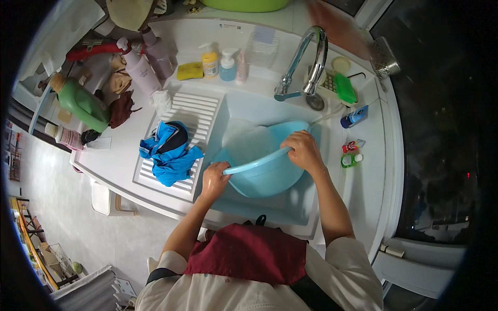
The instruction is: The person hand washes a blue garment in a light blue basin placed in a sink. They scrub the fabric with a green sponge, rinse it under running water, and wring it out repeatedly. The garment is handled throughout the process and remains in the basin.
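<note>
A light blue plastic basin (268, 175) is tilted in the sink (249, 210), its near rim raised and its mouth turned away from me. My left hand (214, 179) grips the rim at the left, and my right hand (303, 151) grips it at the right. Both hands look wet. Whitish, sudsy water (249, 142) lies at the basin's far side; whether it is pouring out I cannot tell. On the ribbed drainboard left of the sink lies a crumpled blue garment (169, 153) with dark parts.
A chrome faucet (317, 58) arches behind the sink. Along the back ledge stand a yellow sponge (190, 71) and pump bottles (227, 66). A green detergent jug (79, 103) and pink bottles (142, 72) are at the left. Small bottles (351, 160) and a green brush (345, 88) lie at the right.
</note>
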